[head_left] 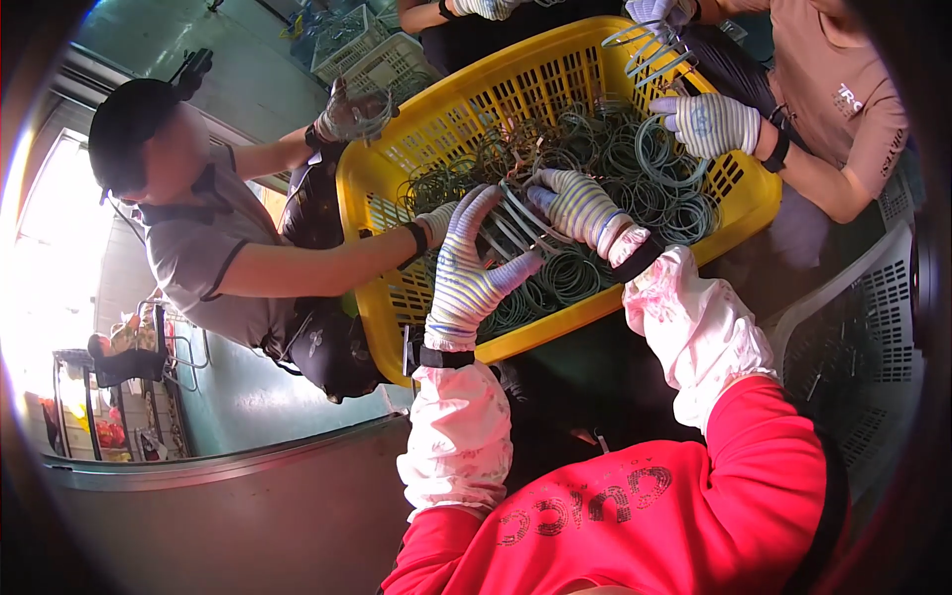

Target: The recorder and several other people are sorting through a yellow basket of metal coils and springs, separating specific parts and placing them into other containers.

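Observation:
My left hand (468, 266), in a striped knitted glove, has its thumb and fingers spread apart beside a few metal rings (515, 226). Whether it touches them is hard to make out. My right hand (585, 210), gloved the same way, curls its fingers round the edge of those rings, which stand over the yellow basket (516, 343). Beneath both hands lies a tangled heap of thin grey-green metal rings (570, 278), filling much of the basket.
At the left, a person in a dark cap (213, 213) reaches into the basket. Opposite, a person in a brown shirt (828, 99) holds rings in gloved hands. Another person's gloved hand shows at the top. White crates (382, 59) stand behind; a pale basket (873, 307) is at right.

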Demonstrator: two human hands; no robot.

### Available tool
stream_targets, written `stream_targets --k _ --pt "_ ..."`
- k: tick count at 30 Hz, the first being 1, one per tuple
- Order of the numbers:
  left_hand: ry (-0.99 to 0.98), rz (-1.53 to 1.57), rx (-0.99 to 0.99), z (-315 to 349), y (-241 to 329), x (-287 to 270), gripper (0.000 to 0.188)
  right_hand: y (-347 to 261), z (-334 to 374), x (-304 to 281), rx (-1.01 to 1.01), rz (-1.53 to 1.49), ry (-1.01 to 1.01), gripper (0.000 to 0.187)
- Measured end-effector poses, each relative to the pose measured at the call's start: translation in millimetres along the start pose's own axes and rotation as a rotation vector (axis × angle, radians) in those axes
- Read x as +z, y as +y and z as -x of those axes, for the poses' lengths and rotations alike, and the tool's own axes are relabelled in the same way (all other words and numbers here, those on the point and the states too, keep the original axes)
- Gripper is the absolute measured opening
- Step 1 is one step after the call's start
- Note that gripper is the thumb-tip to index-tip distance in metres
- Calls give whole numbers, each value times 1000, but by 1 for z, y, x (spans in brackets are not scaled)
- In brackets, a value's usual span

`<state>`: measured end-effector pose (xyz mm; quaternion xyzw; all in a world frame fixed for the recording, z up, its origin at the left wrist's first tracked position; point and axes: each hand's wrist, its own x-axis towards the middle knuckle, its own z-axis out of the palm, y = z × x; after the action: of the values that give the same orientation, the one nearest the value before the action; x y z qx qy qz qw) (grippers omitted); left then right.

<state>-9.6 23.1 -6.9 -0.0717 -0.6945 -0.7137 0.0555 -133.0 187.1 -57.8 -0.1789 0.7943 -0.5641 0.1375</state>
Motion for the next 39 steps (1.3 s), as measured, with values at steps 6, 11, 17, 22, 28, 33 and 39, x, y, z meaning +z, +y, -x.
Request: stream_targets --k 6,11,17,22,28,33,39 --pt "5 133 -56 1 9 2 92 17 -8 -2 14 -81 -74 27" --pt "60 230 -58 1 3 -7 91 -14 10 -17 276 -738 -194 29" --pt "61 370 -42 -3 -11 -22 90 3 4 -20 447 -1059 -420 28" --pt "33 363 9 -4 -9 -22 92 -7 6 -30 419 -1111 -553 23" --pt "25 457 -8 -5 -5 -24 91 -16 8 -29 466 -1047 -448 19" --pt "55 438 3 -6 -4 -22 90 -7 4 -19 423 -962 -412 25" --pt "68 437 24 -4 -10 -19 91 7 1 -17 445 -999 -404 26"
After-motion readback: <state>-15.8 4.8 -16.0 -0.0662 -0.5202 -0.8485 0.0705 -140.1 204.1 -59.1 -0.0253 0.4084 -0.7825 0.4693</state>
